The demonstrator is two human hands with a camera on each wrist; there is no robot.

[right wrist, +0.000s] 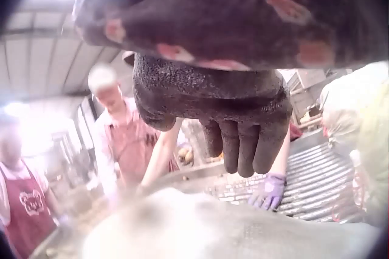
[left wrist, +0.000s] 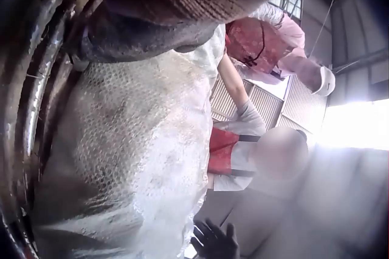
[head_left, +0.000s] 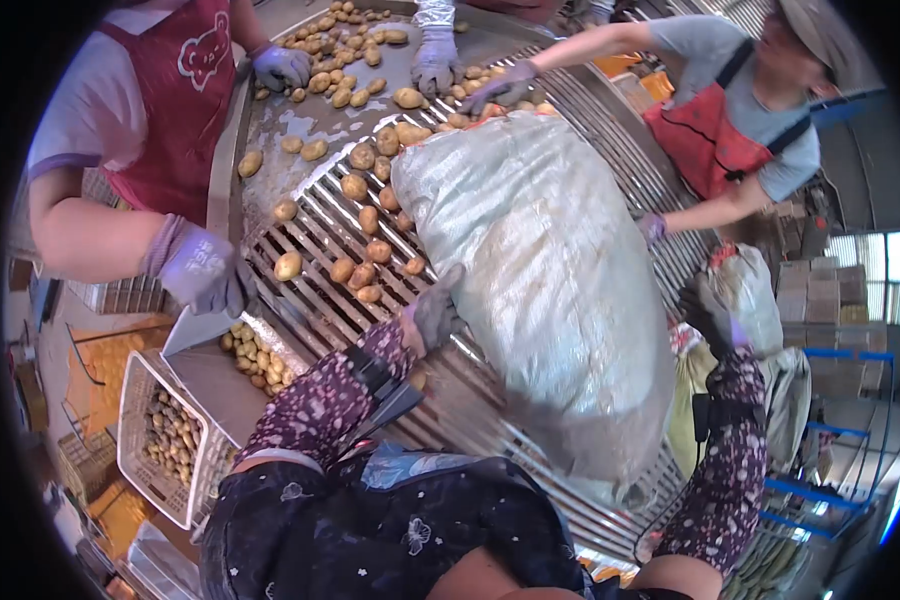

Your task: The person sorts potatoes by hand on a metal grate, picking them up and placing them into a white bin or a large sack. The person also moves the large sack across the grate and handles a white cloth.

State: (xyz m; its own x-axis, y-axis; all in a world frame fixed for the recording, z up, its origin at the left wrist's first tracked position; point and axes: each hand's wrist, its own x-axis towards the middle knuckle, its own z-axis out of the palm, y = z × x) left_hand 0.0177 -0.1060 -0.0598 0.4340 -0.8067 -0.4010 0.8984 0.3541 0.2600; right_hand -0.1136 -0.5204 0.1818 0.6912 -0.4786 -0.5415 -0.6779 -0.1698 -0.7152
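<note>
White and wrinkled, lies full and bulging across the metal slats of the worktop [head_left: 325, 262] as one large woven sack [head_left: 545, 260]. Runs from the potatoes at the far end down towards the dark patterned clothing [head_left: 390, 530] of the camera wearer. Shows a little orange-red along the far edge.

On the near left side of the sack, touches with the gloved left hand [head_left: 435, 312]; lays the visible fingers against the covering, extended rather than clenched. On the opposite side, holds the gloved right hand [head_left: 710, 315] apart from the sack, with nothing in the grasp. In the right wrist view, lets those fingers [right wrist: 230, 143] hang released, nearly straight. Wears spotted purple sleeves [head_left: 315, 400] on both forearms.

Left of the sack, loose potatoes [head_left: 354, 187] scattered over the slats, with many more on the wet metal tray [head_left: 270, 150] beyond. Lower left, smaller potatoes in a metal bin [head_left: 195, 335] and in a pale plastic crate [head_left: 130, 440].

At the left, a person in a dark red apron [head_left: 165, 90], with a purple-gloved hand [head_left: 202, 270] over the edge of the slats. At the far right, another person in a red apron [head_left: 705, 135] and a cap [head_left: 820, 30], reaching with one gloved hand [head_left: 500, 88] near the far end of the sack. Beyond the right hand, a smaller filled sack [head_left: 750, 300].
</note>
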